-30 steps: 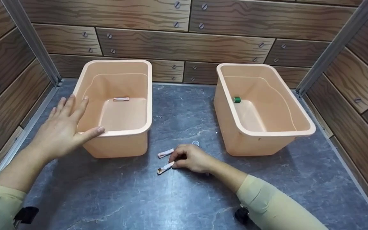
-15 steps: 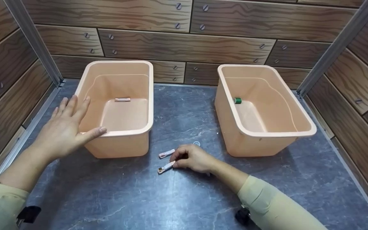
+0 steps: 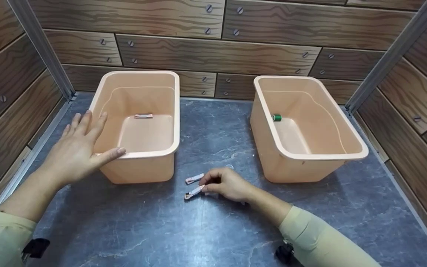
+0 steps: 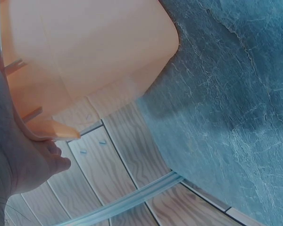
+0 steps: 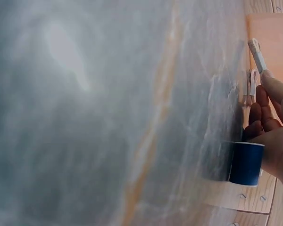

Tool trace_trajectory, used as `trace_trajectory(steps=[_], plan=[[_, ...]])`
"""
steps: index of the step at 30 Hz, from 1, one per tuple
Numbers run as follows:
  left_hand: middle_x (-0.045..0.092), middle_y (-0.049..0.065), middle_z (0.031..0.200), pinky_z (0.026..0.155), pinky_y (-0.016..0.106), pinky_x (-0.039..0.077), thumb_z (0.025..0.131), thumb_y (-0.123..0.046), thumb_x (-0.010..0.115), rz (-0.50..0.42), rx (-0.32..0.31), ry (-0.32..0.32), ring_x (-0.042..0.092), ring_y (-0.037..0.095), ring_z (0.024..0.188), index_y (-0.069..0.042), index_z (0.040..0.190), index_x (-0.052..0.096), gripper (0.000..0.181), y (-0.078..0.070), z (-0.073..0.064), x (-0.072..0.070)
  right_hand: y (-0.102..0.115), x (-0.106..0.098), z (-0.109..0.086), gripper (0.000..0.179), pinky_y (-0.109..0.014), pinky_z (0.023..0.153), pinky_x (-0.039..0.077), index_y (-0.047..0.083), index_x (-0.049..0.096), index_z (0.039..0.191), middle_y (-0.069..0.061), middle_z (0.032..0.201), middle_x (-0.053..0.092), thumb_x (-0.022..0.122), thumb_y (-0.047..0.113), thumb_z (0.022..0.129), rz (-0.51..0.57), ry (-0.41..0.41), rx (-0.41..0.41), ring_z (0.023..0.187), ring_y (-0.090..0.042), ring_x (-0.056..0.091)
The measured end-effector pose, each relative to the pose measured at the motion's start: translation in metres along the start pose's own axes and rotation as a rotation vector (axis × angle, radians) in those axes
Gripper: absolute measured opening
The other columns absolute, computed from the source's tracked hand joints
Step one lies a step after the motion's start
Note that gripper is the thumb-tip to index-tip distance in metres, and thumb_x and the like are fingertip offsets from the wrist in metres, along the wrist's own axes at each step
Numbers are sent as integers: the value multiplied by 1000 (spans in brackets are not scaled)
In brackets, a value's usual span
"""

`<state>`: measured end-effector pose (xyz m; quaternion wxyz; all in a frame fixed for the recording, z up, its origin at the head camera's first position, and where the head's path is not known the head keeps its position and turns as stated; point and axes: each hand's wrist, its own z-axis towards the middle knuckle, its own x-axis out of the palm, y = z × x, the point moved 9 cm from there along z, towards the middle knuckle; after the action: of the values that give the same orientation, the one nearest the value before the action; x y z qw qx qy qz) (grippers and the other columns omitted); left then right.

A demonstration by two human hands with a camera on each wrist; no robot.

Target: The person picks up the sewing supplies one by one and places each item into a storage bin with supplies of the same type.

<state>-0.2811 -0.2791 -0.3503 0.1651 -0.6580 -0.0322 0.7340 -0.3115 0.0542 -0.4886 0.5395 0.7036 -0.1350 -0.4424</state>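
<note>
Near the middle of the tabletop [image 3: 124, 233], between its left and right edges, we are seeing the right hand [image 3: 226, 183] pinching a white-banded bundle [image 3: 193, 193] between thumb and fingertips, one end poking out to the left. We are not managing to tell whether that bundle is touching the surface. A second bundle [image 3: 194, 178] is lying just beyond it, toward the back edge, close by the same fingertips. A pale ring [image 3: 229, 166] is showing just past the knuckles, partly hidden. From the right wrist we are also spotting a blue spool [image 5: 246, 164] standing near the palm.

Over on the left, we are marking the left hand [image 3: 73, 152] as spread, fingers straight, resting against the left bin [image 3: 139, 167] at its near left corner, thumb lying across the front rim. That bin is standing toward the tabletop's back left corner; inside, a third bundle [image 3: 143, 116] is lying on the floor near the far wall. Toward the back right corner, the right bin [image 3: 298, 169] is standing well apart, a green spool [image 3: 277, 118] sitting inside by its left wall. Wood-patterned panels [image 3: 217, 53] are rising behind the back edge.
</note>
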Motion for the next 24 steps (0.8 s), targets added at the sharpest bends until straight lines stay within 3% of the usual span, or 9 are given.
trace_trajectory(steps=[7,12,24], plan=[[3,37,170,122,75,9,97,-75,57,-2,-5,5,-3,60,155,-10,171,10,109,1,0,1,9,2,-7,11,-20,63,50,5,81,104,-1,101,76,80,7,93,59,-26,-13,79,-12,65],[4,38,170,121,75,10,97,-74,57,1,3,-2,-2,61,155,-8,171,10,110,1,0,1,16,0,-9,11,-22,69,48,7,81,104,-1,99,76,81,9,93,50,-60,-51,83,-15,61],[3,37,171,122,73,8,96,-75,57,-14,-3,4,-4,58,156,-8,171,10,111,2,0,0,28,-7,-12,9,-22,65,44,10,82,104,0,99,75,80,11,95,35,-81,-71,77,-22,56]])
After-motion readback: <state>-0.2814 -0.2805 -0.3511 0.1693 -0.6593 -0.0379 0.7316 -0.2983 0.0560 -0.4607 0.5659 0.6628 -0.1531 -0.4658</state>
